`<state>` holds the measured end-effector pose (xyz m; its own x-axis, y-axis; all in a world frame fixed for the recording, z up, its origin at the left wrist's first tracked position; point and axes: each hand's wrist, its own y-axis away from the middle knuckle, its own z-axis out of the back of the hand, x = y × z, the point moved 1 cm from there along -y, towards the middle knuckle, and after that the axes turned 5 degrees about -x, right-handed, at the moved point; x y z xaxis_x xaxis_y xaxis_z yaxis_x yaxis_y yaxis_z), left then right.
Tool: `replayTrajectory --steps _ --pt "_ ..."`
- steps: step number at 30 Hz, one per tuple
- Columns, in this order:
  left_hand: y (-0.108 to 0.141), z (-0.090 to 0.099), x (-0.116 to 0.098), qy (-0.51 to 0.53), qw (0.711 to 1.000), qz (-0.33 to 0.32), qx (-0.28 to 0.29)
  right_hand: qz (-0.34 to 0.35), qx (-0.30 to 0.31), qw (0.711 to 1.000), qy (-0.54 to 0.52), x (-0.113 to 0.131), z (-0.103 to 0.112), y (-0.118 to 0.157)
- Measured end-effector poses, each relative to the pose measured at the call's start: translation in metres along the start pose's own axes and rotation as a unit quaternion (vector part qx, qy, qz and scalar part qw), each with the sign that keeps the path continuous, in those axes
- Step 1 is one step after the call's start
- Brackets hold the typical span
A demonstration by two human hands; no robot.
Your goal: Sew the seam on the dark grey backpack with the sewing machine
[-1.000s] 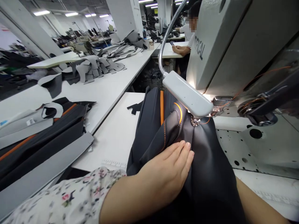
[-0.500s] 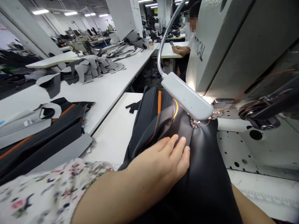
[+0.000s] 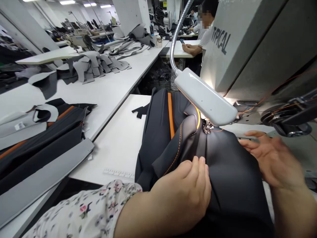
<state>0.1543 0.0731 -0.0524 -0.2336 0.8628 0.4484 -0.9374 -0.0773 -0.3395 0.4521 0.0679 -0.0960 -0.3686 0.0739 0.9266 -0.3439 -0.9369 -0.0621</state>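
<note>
A black leatherette cover (image 3: 230,172) with orange stitching and an orange strip (image 3: 171,115) lies bunched under the presser foot (image 3: 207,127) of a sewing machine (image 3: 237,49). Near the seam, just in front of the foot, my left hand (image 3: 185,191) is closed, its fingers pressed together on a fold of the cover. My right hand (image 3: 274,158) is at the cover's right edge, fingers apart and slightly blurred. Whether it touches the cover I cannot tell. An orange thread runs by the needle area, and the needle itself is hidden behind the lamp.
A white lamp (image 3: 205,96) on a bendy metal neck hangs low over the foot. Black and grey sewn pieces (image 3: 49,145) lie on the left table, with grey cut pieces (image 3: 96,62) further back. Beyond the machine, a person (image 3: 193,49) holds a phone.
My right hand has come into view at the cover's right side. My left hand has closed from a flat spread and moved slightly right and nearer. The cover has shifted and bunched.
</note>
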Motion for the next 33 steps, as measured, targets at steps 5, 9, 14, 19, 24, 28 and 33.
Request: replayTrajectory --steps 5,9,14,19,24,28,33 --pt "-0.004 0.006 0.004 0.02 0.999 0.034 0.017 0.014 0.044 0.987 0.152 0.016 0.005 0.024" --pt "-0.002 0.005 0.008 0.028 0.998 0.046 0.02 -0.007 0.03 0.991 0.132 0.006 0.001 0.025" --pt "-0.004 0.001 0.012 0.048 0.997 0.054 0.027 -0.03 0.0 0.992 0.124 -0.007 0.0 0.016" --pt "-0.011 0.0 0.02 0.063 0.996 0.063 0.031 -0.04 -0.016 0.995 0.093 -0.004 -0.001 0.005" --pt "-0.015 -0.003 0.029 0.072 0.994 0.072 0.026 -0.066 -0.033 0.997 0.025 0.001 -0.006 -0.003" --pt "-0.017 -0.007 0.035 0.075 0.994 0.08 0.028 -0.111 -0.036 0.992 -0.048 0.004 -0.012 -0.008" --pt "-0.02 -0.011 0.042 0.065 0.994 0.088 0.014 -0.13 -0.048 0.983 -0.119 0.006 -0.017 -0.017"
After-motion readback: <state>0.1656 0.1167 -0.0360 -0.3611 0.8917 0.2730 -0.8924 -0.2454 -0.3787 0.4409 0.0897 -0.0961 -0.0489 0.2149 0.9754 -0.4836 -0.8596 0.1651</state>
